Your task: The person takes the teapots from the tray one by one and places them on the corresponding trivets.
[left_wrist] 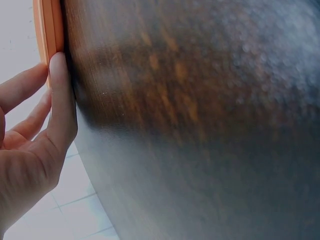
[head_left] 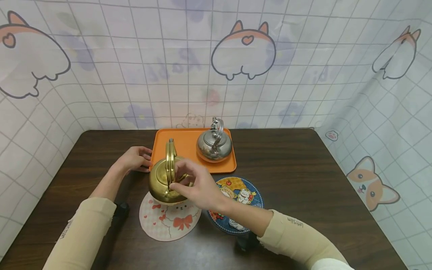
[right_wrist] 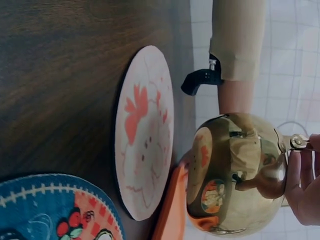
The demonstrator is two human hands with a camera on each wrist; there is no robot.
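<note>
My right hand (head_left: 199,183) grips the upright handle of a gold kettle (head_left: 158,182). In the right wrist view the kettle (right_wrist: 240,175) hangs above the surface, its shiny side reflecting the round mats. Below it lies a pink round placemat (head_left: 168,225) with a red bow print, partly hidden by the kettle in the head view. My left hand (head_left: 135,159) holds the left rim of an orange tray (head_left: 182,146), thumb and fingers on either side of the edge (left_wrist: 48,30). On the tray's right part stands a silver kettle (head_left: 214,144), its handle raised.
A blue round placemat (head_left: 254,191) with cartoon prints lies right of the pink one, partly under my right forearm. Everything rests on a dark wooden table (head_left: 297,168). A white gridded curtain (head_left: 189,90) with dog prints surrounds its back and sides.
</note>
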